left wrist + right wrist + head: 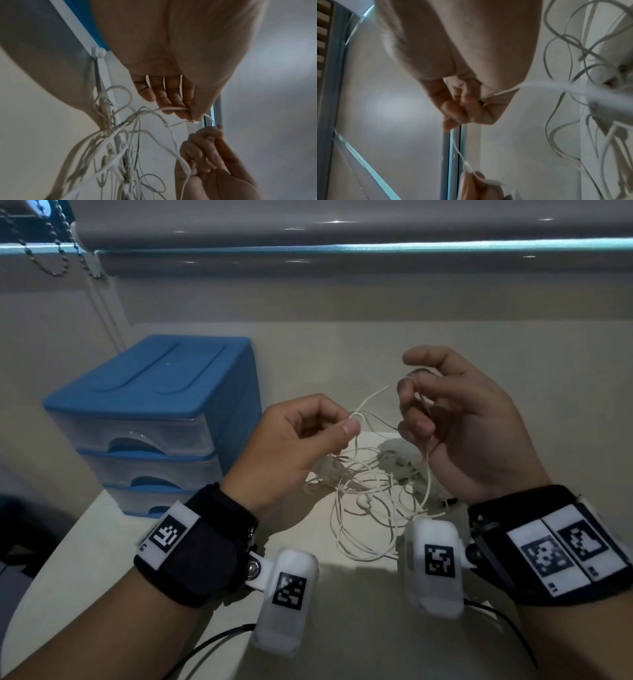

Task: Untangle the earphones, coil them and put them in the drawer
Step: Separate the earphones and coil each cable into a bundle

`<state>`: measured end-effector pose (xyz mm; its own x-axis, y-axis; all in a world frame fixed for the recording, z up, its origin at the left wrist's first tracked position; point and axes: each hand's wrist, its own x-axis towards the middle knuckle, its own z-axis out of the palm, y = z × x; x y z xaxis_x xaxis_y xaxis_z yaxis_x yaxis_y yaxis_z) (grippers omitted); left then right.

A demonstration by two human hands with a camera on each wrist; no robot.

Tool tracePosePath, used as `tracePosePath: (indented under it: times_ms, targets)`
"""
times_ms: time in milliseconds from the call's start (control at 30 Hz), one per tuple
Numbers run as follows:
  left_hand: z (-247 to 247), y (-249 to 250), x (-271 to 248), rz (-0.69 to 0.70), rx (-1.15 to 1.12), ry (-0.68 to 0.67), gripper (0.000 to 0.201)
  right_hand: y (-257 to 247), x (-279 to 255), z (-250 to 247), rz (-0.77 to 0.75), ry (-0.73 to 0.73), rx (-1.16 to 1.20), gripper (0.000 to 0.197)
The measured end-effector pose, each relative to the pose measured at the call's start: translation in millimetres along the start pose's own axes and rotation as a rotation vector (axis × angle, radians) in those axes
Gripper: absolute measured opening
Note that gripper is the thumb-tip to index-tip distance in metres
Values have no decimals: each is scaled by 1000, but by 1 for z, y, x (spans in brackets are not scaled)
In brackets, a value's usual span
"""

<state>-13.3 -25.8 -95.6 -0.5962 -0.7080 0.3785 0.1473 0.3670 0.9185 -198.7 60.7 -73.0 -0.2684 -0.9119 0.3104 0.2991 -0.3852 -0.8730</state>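
White earphones (370, 494) lie in a loose tangle on the pale table (342, 594), with strands lifted between my hands. My left hand (347, 422) pinches a strand between thumb and forefinger above the heap; the left wrist view shows that pinch (192, 116) and the earphones (120, 148) hanging below. My right hand (414, 392) is raised a little to the right, its fingers curled round another strand that runs down to the heap. In the right wrist view the fingers (464, 108) clamp the cord (505, 90). A short stretch of cord spans the two hands.
A blue drawer unit (154, 419) with three translucent drawers, all pushed in, stands at the table's left. A window blind with a bead chain (51, 251) hangs behind. The table's edge curves at the lower left (51, 594). Black cables trail from my wrist cameras.
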Motion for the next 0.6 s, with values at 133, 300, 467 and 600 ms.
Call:
tracePosePath:
  times_ms: [133,300,467,600]
  targets:
    - [0,2,0,39,26,30,9,7,-1,2,90,-29,-313,23]
    - [-3,2,0,82,79,60,13,14,-5,15,81,-110,-529,19]
    - [-8,5,1,99,86,103,13,12,-3,17,114,-113,-461,21]
    - [-5,8,0,107,109,153,15,14,-2,26,164,-168,-519,9]
